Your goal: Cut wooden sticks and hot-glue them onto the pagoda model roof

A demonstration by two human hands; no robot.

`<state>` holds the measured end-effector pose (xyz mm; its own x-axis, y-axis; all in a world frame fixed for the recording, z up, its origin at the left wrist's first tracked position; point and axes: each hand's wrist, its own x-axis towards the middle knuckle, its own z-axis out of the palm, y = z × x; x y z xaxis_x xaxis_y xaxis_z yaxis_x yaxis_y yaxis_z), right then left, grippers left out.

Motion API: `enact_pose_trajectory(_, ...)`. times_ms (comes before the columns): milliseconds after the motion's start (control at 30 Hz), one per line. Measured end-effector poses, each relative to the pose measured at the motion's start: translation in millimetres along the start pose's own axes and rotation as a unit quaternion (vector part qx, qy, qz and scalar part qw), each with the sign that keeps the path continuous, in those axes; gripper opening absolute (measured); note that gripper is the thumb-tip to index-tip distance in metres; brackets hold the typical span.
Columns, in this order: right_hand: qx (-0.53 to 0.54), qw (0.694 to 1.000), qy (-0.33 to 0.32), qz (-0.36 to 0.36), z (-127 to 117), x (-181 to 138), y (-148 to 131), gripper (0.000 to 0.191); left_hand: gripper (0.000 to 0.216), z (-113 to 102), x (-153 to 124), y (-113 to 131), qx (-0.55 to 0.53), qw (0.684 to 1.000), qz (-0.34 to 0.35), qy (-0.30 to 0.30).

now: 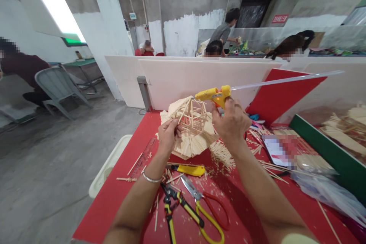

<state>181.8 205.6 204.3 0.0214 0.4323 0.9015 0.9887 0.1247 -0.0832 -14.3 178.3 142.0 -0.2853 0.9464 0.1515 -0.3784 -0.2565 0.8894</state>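
Note:
In my right hand [233, 122] is a yellow hot glue gun [219, 96], its orange light lit and a long clear glue stick [286, 81] out of its back. The nozzle points left, at or very near the peak of a small frame [192, 116] of thin wooden sticks. My left hand [169, 133] pinches at the frame's left side, apparently on one stick; the fingertips partly hide the contact. Around and under the frame spread fan-like tiers of pale sticks [190, 146]. A yellow utility knife [188, 170] lies just in front of this model.
Scissors [197, 194] and yellow-black pliers [183, 206] lie on the red table [234, 206]. Loose sticks [224, 156] heap right of the model, near a phone [276, 152] and plastic bags [331, 194]. White boards [183, 78] stand behind. Other people sit and stand beyond them.

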Motion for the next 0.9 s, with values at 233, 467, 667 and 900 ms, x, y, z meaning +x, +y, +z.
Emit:
enact_pose_trajectory(233,-0.013,1.000,0.005,-0.002,-0.3,0.5,-0.1,0.044,0.030,-4.1,-2.7,-2.4,0.018,1.000,0.005,-0.003)
enact_pose_trajectory(467,-0.027,1.000,0.005,-0.009,-1.3,1.4,-0.2,0.044,0.026,-1.9,-5.3,0.4,0.027,0.999,0.019,0.000)
enact_pose_trajectory(667,-0.019,1.000,0.008,-0.005,-0.3,1.1,0.2,0.044,0.026,-2.0,-5.4,0.0,0.033,0.999,0.021,0.001)
enact_pose_trajectory(900,-0.008,1.000,0.000,-0.003,-1.9,1.4,-0.9,0.046,0.033,-2.7,-9.7,5.4,0.056,0.998,0.032,0.003)
